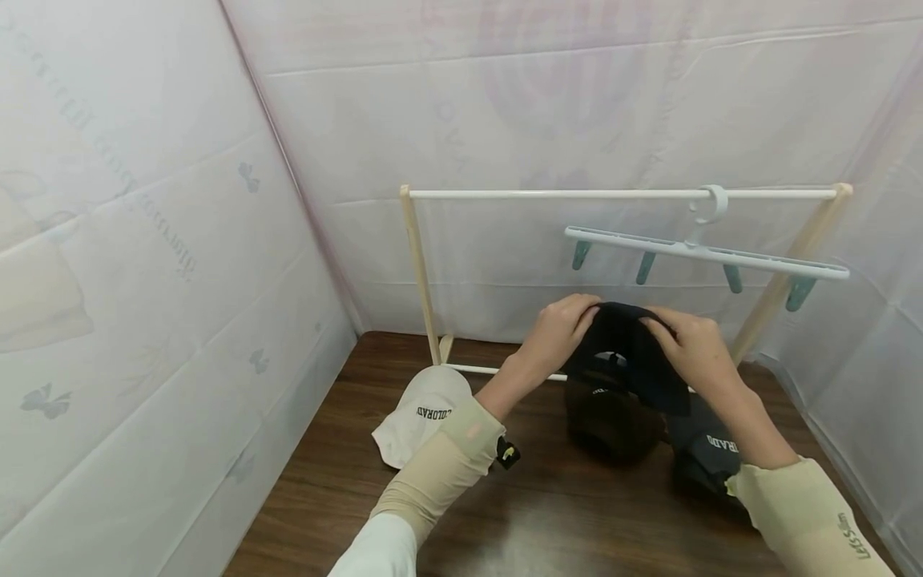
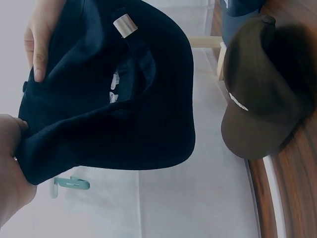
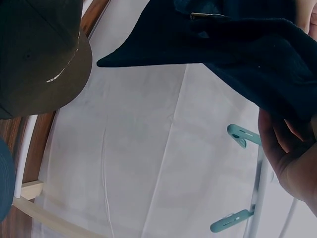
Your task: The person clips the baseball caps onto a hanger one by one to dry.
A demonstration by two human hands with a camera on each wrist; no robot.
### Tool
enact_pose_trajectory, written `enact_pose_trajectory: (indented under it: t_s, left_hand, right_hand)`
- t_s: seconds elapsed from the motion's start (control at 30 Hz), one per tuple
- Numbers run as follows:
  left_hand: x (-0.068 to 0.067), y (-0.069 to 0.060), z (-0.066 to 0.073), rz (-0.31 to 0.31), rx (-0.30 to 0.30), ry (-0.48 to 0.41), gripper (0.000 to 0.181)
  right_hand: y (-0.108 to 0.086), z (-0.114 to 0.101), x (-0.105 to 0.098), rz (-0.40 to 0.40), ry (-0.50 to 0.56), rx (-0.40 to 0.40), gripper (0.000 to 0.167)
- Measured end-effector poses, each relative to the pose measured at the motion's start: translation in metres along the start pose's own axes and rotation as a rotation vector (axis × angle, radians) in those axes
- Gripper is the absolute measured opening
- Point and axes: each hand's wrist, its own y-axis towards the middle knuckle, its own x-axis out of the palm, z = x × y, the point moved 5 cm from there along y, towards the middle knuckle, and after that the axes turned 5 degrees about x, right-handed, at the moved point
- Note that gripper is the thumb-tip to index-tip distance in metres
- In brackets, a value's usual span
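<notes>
The left hand and right hand, set apart, grip opposite sides of a navy cap, held in the air with its brim downward. A metal buckle closes its strap. Below, a brown cap and a dark lettered cap rest on the wooden table; a white cap lies farther left. Above, a clip hanger hangs from the rack's white rail.

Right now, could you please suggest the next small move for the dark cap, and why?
I'd probably raise the dark cap toward the second clip from the left on the hanger: the left hand and right hand hold its upper edge, it shows below that clip in the head view, and the clip holds nothing.
</notes>
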Motion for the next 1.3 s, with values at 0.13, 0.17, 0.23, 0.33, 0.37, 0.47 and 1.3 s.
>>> enact_pose_trajectory:
  t_s: [0.13,0.17,0.23,0.33,0.37,0.47,1.3]
  left_hand:
    - [0.004,0.000,0.000,-0.012,-0.021,-0.004,0.025]
    - [0.005,0.001,0.000,-0.014,-0.026,-0.007,0.025]
    - [0.006,0.001,0.000,-0.023,-0.037,-0.004,0.026]
    - [0.008,0.004,0.000,-0.026,-0.043,-0.009,0.027]
    - [0.008,0.005,0.000,-0.026,-0.046,-0.006,0.027]
    - [0.011,0.007,-0.001,-0.023,-0.046,0.003,0.026]
    - [0.026,0.035,-0.008,-0.088,-0.188,-0.113,0.034]
  right_hand:
    - [0.000,0.002,0.000,-0.003,0.004,0.004,0.022]
    - [0.000,0.002,0.000,-0.003,0.006,0.006,0.022]
    - [-0.001,0.004,0.001,0.000,0.003,0.011,0.022]
    - [0.000,0.007,0.000,0.005,-0.002,0.025,0.021]
    - [0.000,0.007,0.000,0.005,-0.005,0.028,0.021]
    - [0.000,0.010,0.001,0.001,-0.005,0.035,0.020]
    - [-0.011,0.033,0.000,-0.002,-0.045,0.048,0.019]
